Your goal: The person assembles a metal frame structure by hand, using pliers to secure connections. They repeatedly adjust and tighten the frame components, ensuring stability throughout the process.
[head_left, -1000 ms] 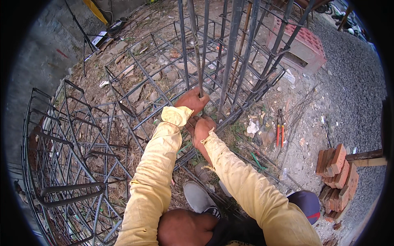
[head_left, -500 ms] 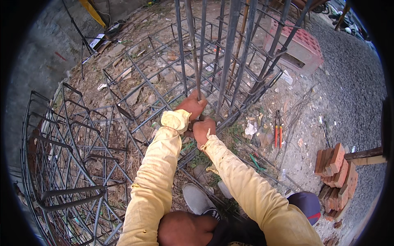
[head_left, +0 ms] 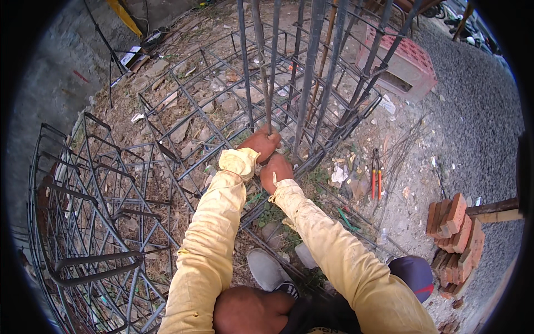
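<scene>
My left hand (head_left: pixel 259 144) is closed round the lower part of an upright steel bar (head_left: pixel 263 72), which rises out of the top of the fist. Just below it, my right hand (head_left: pixel 276 171) is closed, its knuckles close against the left one. What its fingers hold, if anything, is hidden. Beside the hands stand several dark upright rebars (head_left: pixel 309 72), bound by ties into a column cage. At the foot of these bars lies a flat rebar mat (head_left: pixel 207 118) of crossing rods over stony ground.
A bent-bar cage (head_left: pixel 100 211) fills the left side. Orange-handled pliers (head_left: pixel 376 181) lie right of my hands. Stacked bricks (head_left: pixel 457 236) stand at the lower right, a pink crate (head_left: pixel 397 69) at the far right. My grey shoe (head_left: pixel 264 270) is below.
My right hand has shifted up slightly and turned, closer to the left. A dark piece that showed between the hands is now mostly hidden. My left hand has hardly moved.
</scene>
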`<action>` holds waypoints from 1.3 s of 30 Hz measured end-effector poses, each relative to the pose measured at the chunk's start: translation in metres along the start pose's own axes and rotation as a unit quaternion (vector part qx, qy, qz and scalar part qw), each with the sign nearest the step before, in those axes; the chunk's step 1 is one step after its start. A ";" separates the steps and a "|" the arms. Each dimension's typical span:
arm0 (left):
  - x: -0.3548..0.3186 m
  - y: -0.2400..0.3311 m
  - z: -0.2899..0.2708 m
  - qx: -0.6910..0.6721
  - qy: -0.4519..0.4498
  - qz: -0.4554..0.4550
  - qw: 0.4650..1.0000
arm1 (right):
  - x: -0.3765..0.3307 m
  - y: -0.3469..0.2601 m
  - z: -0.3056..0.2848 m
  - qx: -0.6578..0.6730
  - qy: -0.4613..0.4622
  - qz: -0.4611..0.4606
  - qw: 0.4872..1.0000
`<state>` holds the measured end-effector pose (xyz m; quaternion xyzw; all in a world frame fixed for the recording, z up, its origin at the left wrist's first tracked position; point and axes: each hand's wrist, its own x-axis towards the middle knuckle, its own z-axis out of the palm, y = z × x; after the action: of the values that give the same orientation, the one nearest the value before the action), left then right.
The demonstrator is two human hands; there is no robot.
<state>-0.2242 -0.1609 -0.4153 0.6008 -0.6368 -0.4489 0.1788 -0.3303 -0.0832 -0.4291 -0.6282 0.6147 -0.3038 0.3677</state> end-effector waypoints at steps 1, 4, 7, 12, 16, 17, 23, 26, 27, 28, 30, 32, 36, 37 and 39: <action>0.000 0.001 0.000 0.009 0.003 0.004 1.000 | 0.000 -0.001 0.001 -0.026 -0.001 0.003 1.000; -0.012 0.014 -0.015 0.106 -0.047 0.015 0.993 | -0.005 -0.006 -0.001 -0.029 -0.015 0.005 0.999; -0.026 0.038 -0.017 0.179 -0.064 0.018 0.982 | -0.007 0.003 0.000 -0.007 0.013 -0.021 1.000; -0.016 0.027 -0.025 0.129 -0.124 0.005 0.984 | -0.008 -0.005 -0.005 0.019 -0.017 -0.010 1.000; -0.015 0.035 -0.022 0.160 -0.137 -0.063 0.975 | -0.005 -0.003 -0.009 0.013 -0.025 0.005 1.000; -0.012 0.035 -0.021 0.195 -0.126 -0.049 0.971 | -0.005 -0.001 -0.012 0.015 -0.023 0.009 1.000; -0.005 0.014 -0.020 0.232 -0.090 -0.041 0.968 | -0.036 -0.012 -0.045 -0.031 -0.070 -0.020 0.997; -0.010 0.017 -0.024 0.218 -0.094 -0.029 0.971 | -0.058 -0.008 -0.046 -0.094 -0.053 -0.083 0.991; -0.009 0.018 -0.023 0.220 -0.093 -0.029 0.971 | -0.063 -0.009 -0.050 -0.111 -0.052 -0.092 0.988; -0.008 0.018 -0.023 0.223 -0.093 -0.031 0.970 | -0.064 -0.007 -0.051 -0.115 -0.060 -0.084 0.988; -0.009 0.021 -0.022 0.230 -0.087 -0.035 0.969 | -0.064 -0.003 -0.055 -0.122 -0.073 -0.069 0.988; -0.012 0.026 -0.023 0.236 -0.079 -0.027 0.968 | -0.061 -0.003 -0.061 -0.120 -0.106 -0.042 0.986; -0.017 0.034 -0.026 0.260 -0.089 -0.011 0.962 | -0.052 0.002 -0.055 -0.117 -0.100 -0.043 0.987; -0.015 0.029 -0.027 0.254 -0.089 -0.004 0.963 | -0.050 0.001 -0.054 -0.122 -0.107 -0.049 0.986; -0.017 0.030 -0.028 0.253 -0.088 0.001 0.964 | -0.044 0.000 -0.053 -0.135 -0.120 -0.058 0.982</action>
<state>-0.2170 -0.1595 -0.3713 0.5841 -0.7433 -0.3243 -0.0349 -0.3773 -0.0438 -0.3968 -0.7382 0.5642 -0.1614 0.3327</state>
